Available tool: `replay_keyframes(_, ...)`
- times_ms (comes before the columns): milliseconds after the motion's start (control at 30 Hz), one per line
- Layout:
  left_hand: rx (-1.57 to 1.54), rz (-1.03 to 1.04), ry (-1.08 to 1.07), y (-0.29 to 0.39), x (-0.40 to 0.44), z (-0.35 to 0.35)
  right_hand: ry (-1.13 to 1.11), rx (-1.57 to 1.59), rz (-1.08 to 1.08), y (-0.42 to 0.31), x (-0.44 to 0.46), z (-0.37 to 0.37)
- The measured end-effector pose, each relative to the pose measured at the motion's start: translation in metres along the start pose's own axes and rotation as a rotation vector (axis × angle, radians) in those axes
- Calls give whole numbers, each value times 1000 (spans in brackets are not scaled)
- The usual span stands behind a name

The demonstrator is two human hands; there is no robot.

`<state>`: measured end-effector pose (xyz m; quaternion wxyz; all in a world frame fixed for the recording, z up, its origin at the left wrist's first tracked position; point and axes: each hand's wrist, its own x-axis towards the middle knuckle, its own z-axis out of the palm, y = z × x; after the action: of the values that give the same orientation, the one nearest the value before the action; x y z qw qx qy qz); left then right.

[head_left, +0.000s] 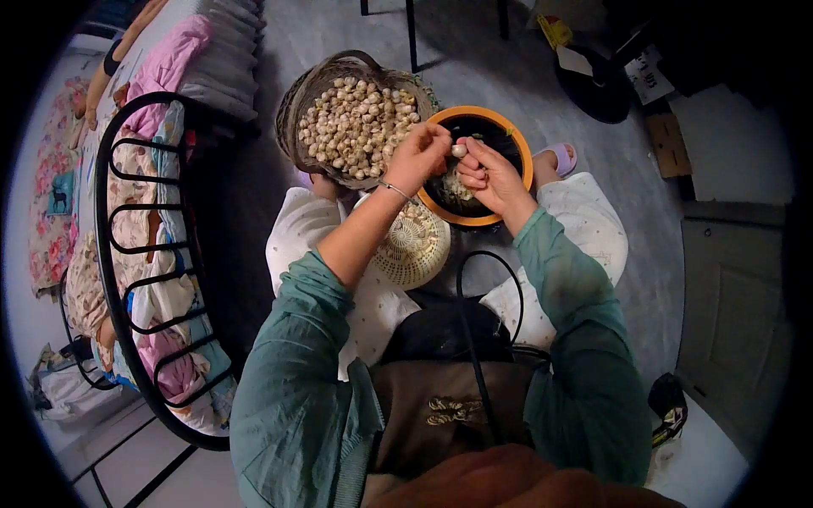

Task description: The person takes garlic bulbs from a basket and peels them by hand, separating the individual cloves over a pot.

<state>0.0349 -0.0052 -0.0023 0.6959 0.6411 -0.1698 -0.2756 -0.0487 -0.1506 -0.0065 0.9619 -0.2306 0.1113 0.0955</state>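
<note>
Above the orange-rimmed bin point(525, 161), my right hand point(495, 176) pinches a small pale garlic bulb point(459, 151) between thumb and fingers. My left hand point(417, 159) is close beside the bulb, its fingers bent and pressed together. What they grip, if anything, is hidden. Pale scraps like garlic skins point(457, 188) lie inside the dark bin, partly covered by my hands. To the left, a brown woven basket point(292, 127) holds many small round garlic bulbs point(356, 123). A cream openwork plastic basket point(415, 245) sits between my knees, partly behind my left forearm.
A black metal bed frame point(110, 212) with bedding stands at the left; another person's arm point(106, 76) rests on a bed there. Dark thin legs of furniture point(412, 34) stand ahead. A black round base point(593, 85) and a cardboard box point(669, 146) are at the right.
</note>
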Motion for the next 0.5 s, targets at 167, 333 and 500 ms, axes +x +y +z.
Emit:
replay_keyframes(167, 8, -58, -77, -5, -3, 1, 80, -87, 7, 1, 0, 2)
replay_keyframes(333, 98, -12, -70, -4, -6, 7, 144, -225, -12, 8, 3, 4)
replay_keyframes(500, -17, -31, 44, -1, -3, 1, 97, 32, 11, 4, 9, -24)
